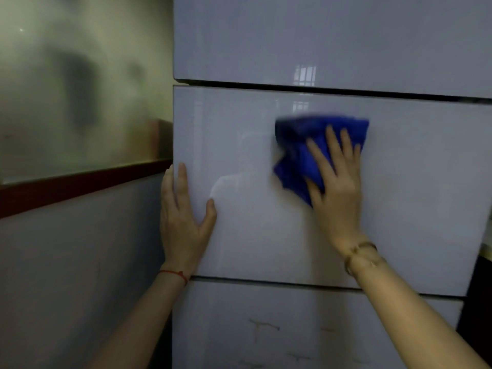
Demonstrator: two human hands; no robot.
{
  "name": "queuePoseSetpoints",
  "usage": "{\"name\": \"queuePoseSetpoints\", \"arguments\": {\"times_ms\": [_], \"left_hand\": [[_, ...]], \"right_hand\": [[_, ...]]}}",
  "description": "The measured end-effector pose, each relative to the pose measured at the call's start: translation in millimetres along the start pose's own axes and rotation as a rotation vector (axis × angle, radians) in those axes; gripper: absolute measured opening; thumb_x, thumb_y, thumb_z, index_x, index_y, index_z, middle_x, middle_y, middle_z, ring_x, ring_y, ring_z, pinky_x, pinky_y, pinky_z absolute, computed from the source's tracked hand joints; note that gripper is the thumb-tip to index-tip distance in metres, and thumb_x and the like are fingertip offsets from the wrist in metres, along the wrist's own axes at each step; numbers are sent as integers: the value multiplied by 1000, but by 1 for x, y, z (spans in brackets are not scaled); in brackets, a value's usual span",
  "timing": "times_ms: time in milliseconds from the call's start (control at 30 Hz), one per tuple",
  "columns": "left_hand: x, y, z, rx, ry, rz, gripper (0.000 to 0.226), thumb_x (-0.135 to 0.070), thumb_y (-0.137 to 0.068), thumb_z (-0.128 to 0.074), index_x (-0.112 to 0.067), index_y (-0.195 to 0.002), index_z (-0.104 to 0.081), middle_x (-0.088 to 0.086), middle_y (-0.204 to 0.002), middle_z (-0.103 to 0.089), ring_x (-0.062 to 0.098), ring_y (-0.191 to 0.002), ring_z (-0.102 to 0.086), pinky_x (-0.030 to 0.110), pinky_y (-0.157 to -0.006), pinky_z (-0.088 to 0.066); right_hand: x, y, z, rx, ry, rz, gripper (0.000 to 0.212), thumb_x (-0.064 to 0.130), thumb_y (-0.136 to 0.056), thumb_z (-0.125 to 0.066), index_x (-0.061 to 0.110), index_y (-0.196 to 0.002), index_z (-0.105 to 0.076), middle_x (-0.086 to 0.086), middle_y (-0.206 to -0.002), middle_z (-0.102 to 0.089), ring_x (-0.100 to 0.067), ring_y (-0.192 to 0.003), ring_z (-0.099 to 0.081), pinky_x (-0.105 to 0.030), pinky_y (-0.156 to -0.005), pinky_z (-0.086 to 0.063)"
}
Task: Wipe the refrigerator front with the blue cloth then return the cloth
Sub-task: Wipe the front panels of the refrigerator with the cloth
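A glossy pale grey refrigerator (pixel 412 182) fills the centre and right, split by dark gaps into an upper door, a middle panel and a lower panel. My right hand (pixel 336 182) lies flat, fingers spread, pressing the crumpled blue cloth (pixel 298 155) against the upper middle of the middle panel. The cloth's top edge is blurred. At that panel's left edge my left hand (pixel 183 217) rests with fingers extended upward along the edge and the thumb on the front face, holding nothing.
To the left stands a wall with a frosted window (pixel 80 89) above a dark red sill (pixel 80 187) and a grey lower part (pixel 80 275). A dark strip (pixel 482 288) shows past the refrigerator's right side. Faint marks sit on the lower panel (pixel 266 331).
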State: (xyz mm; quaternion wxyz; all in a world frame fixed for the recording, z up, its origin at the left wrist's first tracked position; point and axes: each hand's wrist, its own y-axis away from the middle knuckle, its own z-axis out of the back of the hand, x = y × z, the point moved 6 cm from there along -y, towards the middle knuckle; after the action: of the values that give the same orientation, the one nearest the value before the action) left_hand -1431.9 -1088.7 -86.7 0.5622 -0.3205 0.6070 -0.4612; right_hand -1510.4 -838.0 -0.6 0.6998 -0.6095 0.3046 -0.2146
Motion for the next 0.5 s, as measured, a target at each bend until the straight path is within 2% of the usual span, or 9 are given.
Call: {"name": "queuePoseSetpoints", "arguments": {"times_ms": [67,133,233,300,367,500], "left_hand": [[1,0,-2,-2,8,0,74,-40,-92,-47,-17,-156,-16,7,-162,-17,19,-151,-22,29,-120,-26],[3,1,-2,6,16,-6,74,-40,-92,-46,-18,-156,-16,6,-163,-15,18,-151,-20,28,-121,-23],[5,1,-2,12,32,-20,74,-39,-91,-45,-15,-156,-18,8,-163,-15,19,-152,-19,26,-121,-21],[5,1,-1,14,13,-28,74,-40,-92,-45,-15,-156,-17,8,-163,-15,20,-152,-20,26,-120,-22],[4,1,-1,2,-5,-31,74,-39,-93,-46,-16,-156,-16,7,-163,-15,20,-152,-21,27,-120,-23],[4,2,-1,-14,-4,-33,73,-35,-93,-48,-14,-155,-18,9,-163,-17,20,-151,-21,23,-121,-20]], "right_hand": [[20,-41,-15,-56,-17,-51,48,36,-97,-50,18,-141,-45,-14,-152,-34,-33,-145,-23,-46,-123,-11],[52,-39,-30,-25,-12,85,50,35,-94,-57,16,-139,-48,-14,-151,-38,-34,-144,-26,-45,-123,-10],[85,37,-43,174,-10,346,58,29,-86,-65,17,-140,-47,-11,-150,-39,-29,-144,-28,-42,-123,-13],[73,83,-33,245,17,405,55,26,-88,-64,18,-140,-47,-8,-150,-40,-26,-144,-30,-42,-122,-20],[41,82,-19,232,25,354,50,26,-92,-57,19,-141,-45,-12,-149,-41,-28,-145,-27,-44,-121,-21],[-3,-18,-5,-19,4,-34,45,30,-98,-48,18,-141,-44,-15,-152,-36,-30,-146,-21,-40,-124,-8]]}}
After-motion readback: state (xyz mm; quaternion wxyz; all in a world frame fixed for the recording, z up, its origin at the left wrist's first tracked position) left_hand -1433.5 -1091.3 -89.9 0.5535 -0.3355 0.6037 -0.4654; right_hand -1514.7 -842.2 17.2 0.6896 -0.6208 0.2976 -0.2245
